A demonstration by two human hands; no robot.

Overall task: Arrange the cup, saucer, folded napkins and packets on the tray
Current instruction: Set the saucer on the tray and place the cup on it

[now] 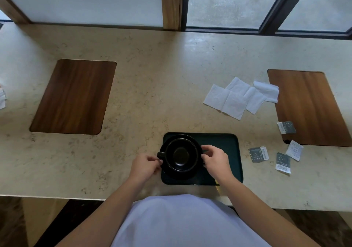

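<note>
On the surface [152,94] sits our tray [224,142], with the saucer [182,175] and cup [181,154] at its left end. Our left hand [145,166] fingers pinch the handle; our right hand [215,160] fingers curl round the rim. Next we think we fetch the napkins [234,98] and packets [259,154].

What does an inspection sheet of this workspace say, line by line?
Surface: beige stone counter with two wooden inlays.
Job's things: black cup on saucer, on left part of dark tray; napkins and four packets lie on the counter, right of the tray.
Clutter: white paper at far left edge.
Grippers: left hand at cup handle; right hand at cup rim.
Cables: nothing seen.
Surroundings: windows behind.
</note>
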